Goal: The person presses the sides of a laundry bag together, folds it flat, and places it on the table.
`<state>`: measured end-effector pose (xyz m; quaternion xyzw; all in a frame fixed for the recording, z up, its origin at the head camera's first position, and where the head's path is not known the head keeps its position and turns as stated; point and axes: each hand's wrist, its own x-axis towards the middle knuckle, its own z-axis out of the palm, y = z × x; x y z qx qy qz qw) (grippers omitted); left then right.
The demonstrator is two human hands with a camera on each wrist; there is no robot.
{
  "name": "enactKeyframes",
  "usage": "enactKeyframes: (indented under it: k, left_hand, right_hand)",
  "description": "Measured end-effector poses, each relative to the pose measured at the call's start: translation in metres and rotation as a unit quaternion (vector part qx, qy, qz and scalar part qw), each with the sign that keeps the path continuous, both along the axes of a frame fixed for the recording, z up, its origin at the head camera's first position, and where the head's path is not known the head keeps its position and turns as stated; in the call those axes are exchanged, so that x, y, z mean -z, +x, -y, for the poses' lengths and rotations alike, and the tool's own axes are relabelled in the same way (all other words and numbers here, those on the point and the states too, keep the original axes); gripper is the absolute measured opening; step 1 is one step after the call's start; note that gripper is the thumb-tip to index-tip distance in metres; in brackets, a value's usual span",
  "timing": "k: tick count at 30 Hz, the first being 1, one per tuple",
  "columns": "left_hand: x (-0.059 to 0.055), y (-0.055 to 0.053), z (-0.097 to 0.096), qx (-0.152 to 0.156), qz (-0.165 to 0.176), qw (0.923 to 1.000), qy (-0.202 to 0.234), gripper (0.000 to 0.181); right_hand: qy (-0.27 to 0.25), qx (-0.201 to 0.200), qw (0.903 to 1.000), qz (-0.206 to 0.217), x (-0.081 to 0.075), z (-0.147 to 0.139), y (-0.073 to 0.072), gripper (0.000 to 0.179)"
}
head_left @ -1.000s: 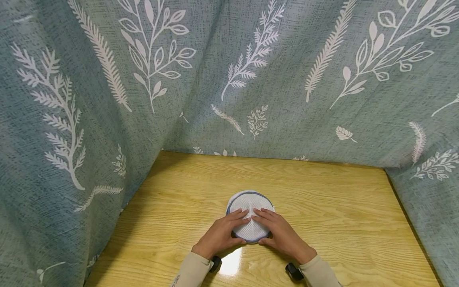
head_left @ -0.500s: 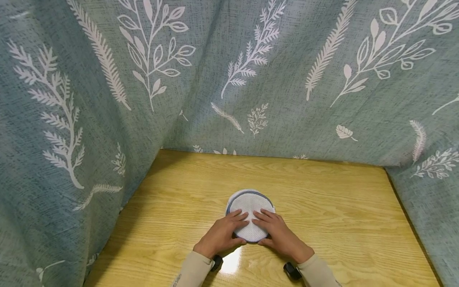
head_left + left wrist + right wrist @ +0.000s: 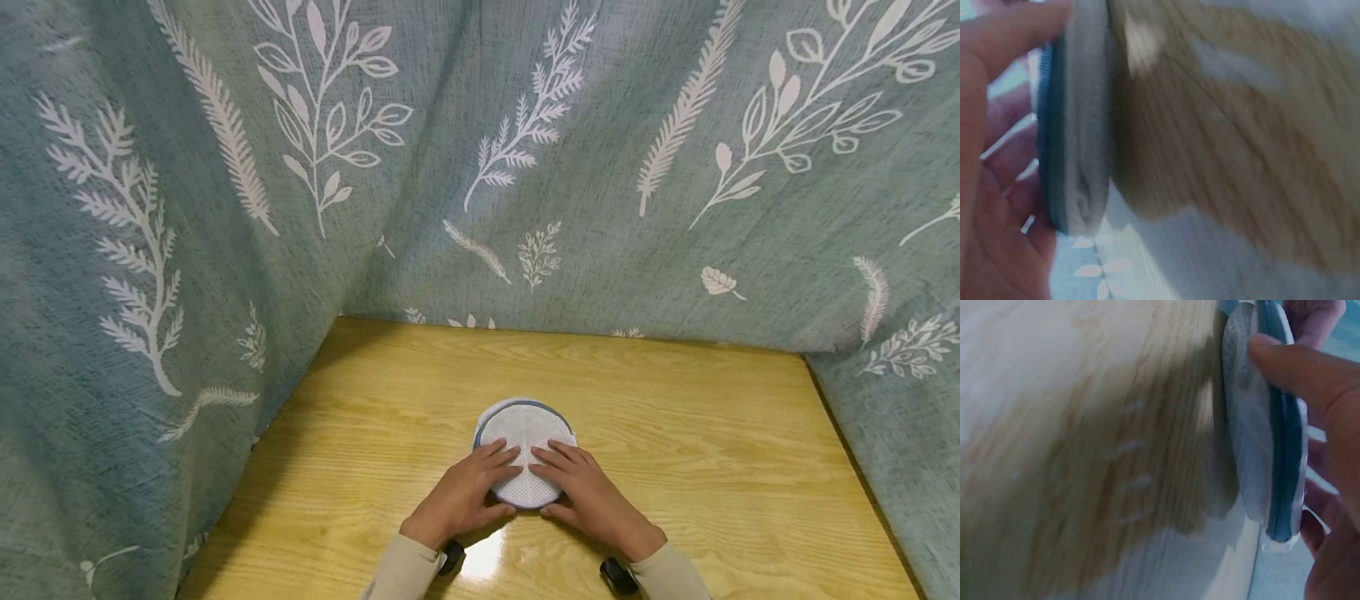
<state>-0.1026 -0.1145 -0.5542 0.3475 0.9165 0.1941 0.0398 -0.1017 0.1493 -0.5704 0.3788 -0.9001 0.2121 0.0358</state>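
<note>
Head view: the left hand (image 3: 459,500) and the right hand (image 3: 592,498) are laid side by side on the near half of a round, folded white mesh pouch (image 3: 524,437) edged in blue. On each hand the fingers are spread nearly flat over the top, while the thumb is tucked against the near rim. The pouch is thus pressed down rather than lifted. It lies flat on the wooden counter (image 3: 712,467), near the middle and toward the near edge.

In the wrist views, the pouch is seen edge-on as a thin stack of white mesh layers with a blue zipper band (image 3: 1285,456), a thumb (image 3: 1300,365) set against its side.

For the pressing to go well, even weight is judged best kept on both palms, so the sprung layers stay stacked and do not slip sideways on the glossy wood.

Around the counter, a grey-green curtain (image 3: 525,167) printed with white leaves is hung. No brand, label or writing can be read anywhere.
</note>
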Motion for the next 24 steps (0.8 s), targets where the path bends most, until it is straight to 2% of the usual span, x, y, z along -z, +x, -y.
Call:
enactKeyframes:
  k: [5, 7, 10, 18, 24]
  left_hand:
    - [0.002, 0.002, 0.003, 0.008, -0.054, 0.9977, 0.040, 0.053]
    - [0.002, 0.001, 0.004, 0.008, -0.079, 0.9953, 0.055, 0.050]
    - [0.001, 0.000, 0.006, 0.002, -0.092, 0.9930, 0.074, 0.047]
    - [-0.005, -0.003, 0.020, -0.045, -0.047, 0.9923, 0.105, 0.046]
    - [-0.003, -0.006, 0.035, -0.087, -0.029, 0.9878, 0.126, 0.047]
  right_hand:
    - [-0.034, -0.003, 0.9984, -0.045, -0.002, -0.007, 0.002, 0.066]
    - [-0.048, 0.001, 0.9976, -0.051, -0.003, -0.010, 0.002, 0.066]
    - [-0.058, 0.012, 0.9970, -0.051, -0.006, -0.015, 0.001, 0.064]
    - [-0.076, 0.045, 0.9938, -0.067, -0.012, -0.032, -0.003, 0.062]
    - [-0.083, 0.085, 0.9906, -0.067, -0.014, -0.046, -0.006, 0.061]
